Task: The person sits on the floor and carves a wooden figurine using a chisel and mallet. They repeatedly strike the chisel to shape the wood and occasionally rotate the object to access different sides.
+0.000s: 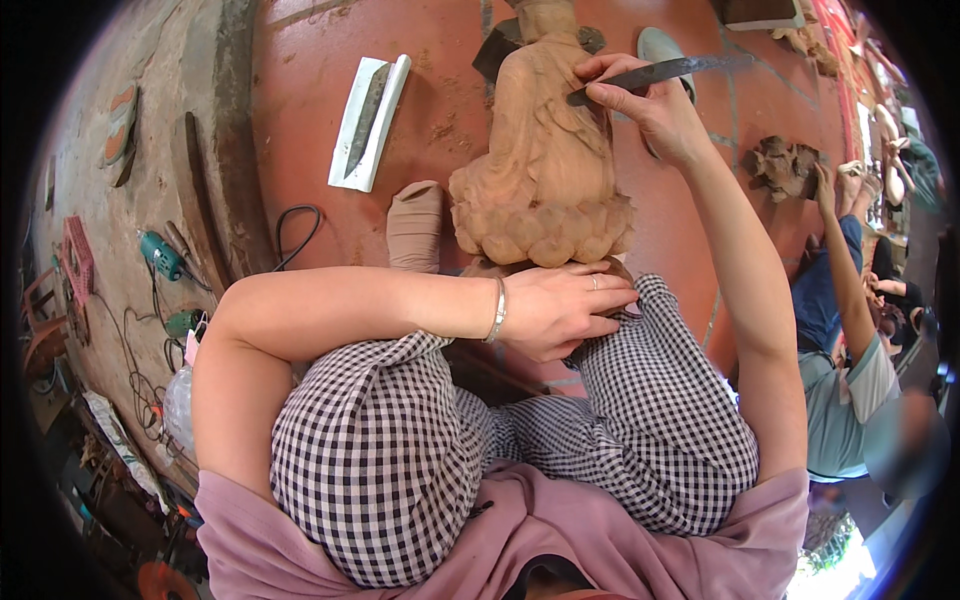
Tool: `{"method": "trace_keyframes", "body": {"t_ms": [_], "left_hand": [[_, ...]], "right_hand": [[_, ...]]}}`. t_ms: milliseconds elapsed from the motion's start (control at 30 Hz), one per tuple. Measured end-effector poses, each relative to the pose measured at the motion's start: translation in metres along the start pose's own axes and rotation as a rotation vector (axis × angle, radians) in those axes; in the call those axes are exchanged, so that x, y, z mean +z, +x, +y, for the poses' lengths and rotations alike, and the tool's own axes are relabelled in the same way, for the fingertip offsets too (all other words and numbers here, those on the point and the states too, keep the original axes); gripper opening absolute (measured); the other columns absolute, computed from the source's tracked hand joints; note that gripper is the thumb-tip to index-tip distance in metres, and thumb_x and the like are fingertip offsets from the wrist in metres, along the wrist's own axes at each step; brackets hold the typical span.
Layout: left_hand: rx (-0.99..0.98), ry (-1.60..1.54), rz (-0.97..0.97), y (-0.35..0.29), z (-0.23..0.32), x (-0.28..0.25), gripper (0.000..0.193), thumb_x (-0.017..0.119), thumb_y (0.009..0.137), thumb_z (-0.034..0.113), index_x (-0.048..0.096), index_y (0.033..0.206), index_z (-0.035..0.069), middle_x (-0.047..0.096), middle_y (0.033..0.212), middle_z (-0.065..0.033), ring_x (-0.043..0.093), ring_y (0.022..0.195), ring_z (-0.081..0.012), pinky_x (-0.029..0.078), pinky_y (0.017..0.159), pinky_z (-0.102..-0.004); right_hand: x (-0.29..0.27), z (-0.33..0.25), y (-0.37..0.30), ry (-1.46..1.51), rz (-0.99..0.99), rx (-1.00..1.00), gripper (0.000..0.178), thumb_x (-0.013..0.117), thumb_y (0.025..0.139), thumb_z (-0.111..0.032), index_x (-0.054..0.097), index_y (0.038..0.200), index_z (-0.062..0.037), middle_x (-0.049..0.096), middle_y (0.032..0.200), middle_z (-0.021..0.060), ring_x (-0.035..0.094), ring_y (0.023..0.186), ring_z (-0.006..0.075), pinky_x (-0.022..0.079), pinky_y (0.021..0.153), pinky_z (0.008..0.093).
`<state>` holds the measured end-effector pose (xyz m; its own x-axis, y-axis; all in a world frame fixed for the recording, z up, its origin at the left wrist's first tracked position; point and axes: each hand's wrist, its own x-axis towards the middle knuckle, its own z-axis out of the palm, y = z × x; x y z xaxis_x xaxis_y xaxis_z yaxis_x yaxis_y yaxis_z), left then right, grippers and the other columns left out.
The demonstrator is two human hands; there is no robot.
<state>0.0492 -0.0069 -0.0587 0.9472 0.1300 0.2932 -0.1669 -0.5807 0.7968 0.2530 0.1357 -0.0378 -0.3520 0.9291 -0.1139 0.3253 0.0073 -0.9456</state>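
A brown carved statue point(545, 130) of a robed seated figure on a lotus base lies stretched away from me, its base towards my knees. My left hand point(565, 312), with a ring and a bracelet, lies over the lower end of the base, fingers stretched out and touching it. At the statue's right shoulder, my right hand point(645, 105) is closed around a long, curved, dark metal blade point(675, 70). One end of the blade meets the carved surface; the other points off to the right. The thumb presses on its near part.
Left of the statue, another dark blade point(369, 118) lies on white paper point(345, 165). A cloth-wrapped piece point(413, 225) stands nearby. Power tools point(160, 255) and cables are farther left. A slipper point(665, 55) is by my right hand. At right, another person's hand point(825, 190) touches a rough brown block point(783, 168).
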Motion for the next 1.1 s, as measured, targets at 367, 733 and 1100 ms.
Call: {"method": "trace_keyframes", "body": {"t_ms": [367,733,1100], "left_hand": [[0.007,-0.022,0.052,-0.002,-0.002,0.003,0.047,0.064,0.079,0.013,0.063,0.123,-0.001,0.043,0.148,-0.0225,0.039,0.14,-0.0341,0.028,0.119,-0.0493],[0.012,-0.021,0.062,-0.003,-0.003,0.002,0.048,0.065,0.078,0.014,0.063,0.123,-0.001,0.043,0.148,-0.0221,0.04,0.139,-0.0372,0.035,0.116,-0.0447],[0.012,-0.015,0.063,-0.004,-0.003,0.003,0.047,0.065,0.076,0.014,0.064,0.121,-0.001,0.043,0.148,-0.0222,0.04,0.139,-0.0364,0.033,0.117,-0.0444]], "right_hand": [[0.039,-0.018,-0.031,-0.067,0.179,-0.04,0.017,0.074,0.09,-0.013,0.065,0.1,-0.0016,0.067,0.088,0.0007,0.061,0.08,0.0066,0.049,0.071,0.0227],[0.035,-0.032,-0.028,-0.455,0.119,-0.141,0.013,0.074,0.086,-0.006,0.068,0.092,0.0042,0.073,0.091,0.0101,0.071,0.09,0.0141,0.055,0.08,0.0273],[0.038,-0.039,-0.022,-0.438,0.118,-0.035,0.013,0.074,0.087,-0.008,0.069,0.091,0.0039,0.073,0.085,0.0088,0.071,0.087,0.0132,0.055,0.077,0.0258]]}}
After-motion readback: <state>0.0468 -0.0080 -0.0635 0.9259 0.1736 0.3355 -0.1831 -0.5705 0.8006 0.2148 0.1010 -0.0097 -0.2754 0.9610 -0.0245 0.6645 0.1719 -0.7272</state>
